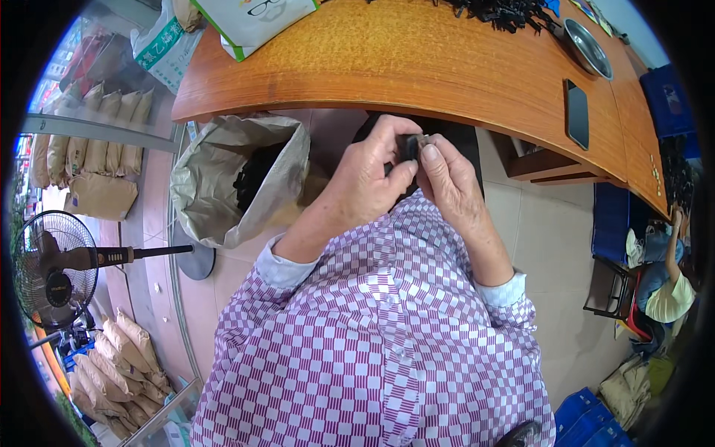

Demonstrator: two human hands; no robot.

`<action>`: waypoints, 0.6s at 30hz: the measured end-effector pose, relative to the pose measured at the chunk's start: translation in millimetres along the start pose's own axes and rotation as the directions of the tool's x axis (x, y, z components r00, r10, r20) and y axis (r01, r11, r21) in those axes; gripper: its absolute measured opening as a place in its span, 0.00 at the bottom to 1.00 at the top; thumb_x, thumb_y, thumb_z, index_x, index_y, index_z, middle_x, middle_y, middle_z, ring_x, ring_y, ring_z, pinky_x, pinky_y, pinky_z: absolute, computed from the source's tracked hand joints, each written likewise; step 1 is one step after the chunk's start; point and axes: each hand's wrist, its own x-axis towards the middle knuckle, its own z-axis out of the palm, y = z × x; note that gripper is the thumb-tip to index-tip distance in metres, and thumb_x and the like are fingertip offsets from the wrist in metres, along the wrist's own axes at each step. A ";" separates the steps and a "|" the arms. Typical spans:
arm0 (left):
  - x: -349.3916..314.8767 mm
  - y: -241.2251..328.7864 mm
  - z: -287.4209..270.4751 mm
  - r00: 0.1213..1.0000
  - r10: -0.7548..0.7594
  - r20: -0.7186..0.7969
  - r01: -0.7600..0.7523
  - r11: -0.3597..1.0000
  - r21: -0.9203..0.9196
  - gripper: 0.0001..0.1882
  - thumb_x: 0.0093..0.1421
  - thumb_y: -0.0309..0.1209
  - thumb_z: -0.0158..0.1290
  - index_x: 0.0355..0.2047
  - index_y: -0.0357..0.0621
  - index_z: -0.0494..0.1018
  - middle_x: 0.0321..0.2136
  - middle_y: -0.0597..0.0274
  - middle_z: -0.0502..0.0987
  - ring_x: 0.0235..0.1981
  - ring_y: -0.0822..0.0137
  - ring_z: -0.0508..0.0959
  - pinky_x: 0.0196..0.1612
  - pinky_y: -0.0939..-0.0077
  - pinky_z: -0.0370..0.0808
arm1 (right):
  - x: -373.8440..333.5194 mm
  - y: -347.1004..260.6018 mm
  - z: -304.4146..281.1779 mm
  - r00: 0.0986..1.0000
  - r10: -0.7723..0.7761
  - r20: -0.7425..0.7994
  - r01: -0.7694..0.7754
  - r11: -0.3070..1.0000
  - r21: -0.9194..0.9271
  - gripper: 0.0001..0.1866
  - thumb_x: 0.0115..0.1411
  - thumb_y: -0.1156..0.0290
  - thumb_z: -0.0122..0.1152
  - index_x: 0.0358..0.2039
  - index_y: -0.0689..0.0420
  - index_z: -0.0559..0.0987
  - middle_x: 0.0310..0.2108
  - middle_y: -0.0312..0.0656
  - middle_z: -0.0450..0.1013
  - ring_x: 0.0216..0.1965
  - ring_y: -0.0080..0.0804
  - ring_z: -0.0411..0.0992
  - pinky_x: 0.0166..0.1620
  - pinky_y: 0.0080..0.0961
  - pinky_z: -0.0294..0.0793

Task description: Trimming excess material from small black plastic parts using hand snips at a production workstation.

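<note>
Just in front of the table's near edge, my two hands meet over my lap. Thumb and fingers of my left hand (366, 177) pinch a small black part (408, 148), which looks like moulded plastic or rubber. My right hand (456, 180) is closed against the right end of that part, its thumb bent over the fingertips. A small greyish sliver (424, 139) shows at those fingertips; its kind is too small to tell. Most of the black part is covered by my fingers.
Left of my hands stands an open white woven sack (201, 190) with black pieces (257, 175) inside. The wooden table (357, 56) bears a black heap (506, 13), a metal bowl (588, 49) and a phone (576, 115). A fan (58, 270) stands left; another person (670, 302) sits far right.
</note>
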 end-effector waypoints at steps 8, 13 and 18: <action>-2.6 -8.4 -17.9 0.998 -0.053 0.015 0.053 0.999 0.013 0.17 0.56 0.13 0.46 0.45 0.39 0.59 0.27 0.63 0.69 0.25 0.77 0.71 0.26 0.82 0.70 | -3.1 -3.2 13.1 0.994 0.093 0.050 -0.087 0.990 -0.110 0.13 0.69 0.61 0.39 0.38 0.58 0.67 0.16 0.29 0.58 0.17 0.14 0.55 0.20 0.13 0.53; -5.6 -5.9 -19.4 1.000 -0.019 -0.003 0.019 0.996 0.082 0.16 0.56 0.15 0.47 0.43 0.39 0.60 0.25 0.64 0.68 0.24 0.77 0.70 0.25 0.81 0.69 | -1.9 -4.1 14.1 0.987 0.144 0.070 -0.133 0.982 -0.135 0.14 0.68 0.62 0.39 0.38 0.60 0.68 0.16 0.35 0.64 0.19 0.20 0.63 0.23 0.20 0.63; -8.4 -4.8 -17.6 0.998 0.047 -0.036 -0.039 0.978 0.205 0.15 0.56 0.16 0.48 0.43 0.39 0.61 0.22 0.63 0.67 0.23 0.75 0.70 0.24 0.78 0.68 | -2.3 2.0 16.0 0.990 0.126 0.064 -0.111 0.975 -0.190 0.13 0.68 0.62 0.40 0.36 0.59 0.67 0.16 0.35 0.63 0.18 0.21 0.63 0.23 0.20 0.63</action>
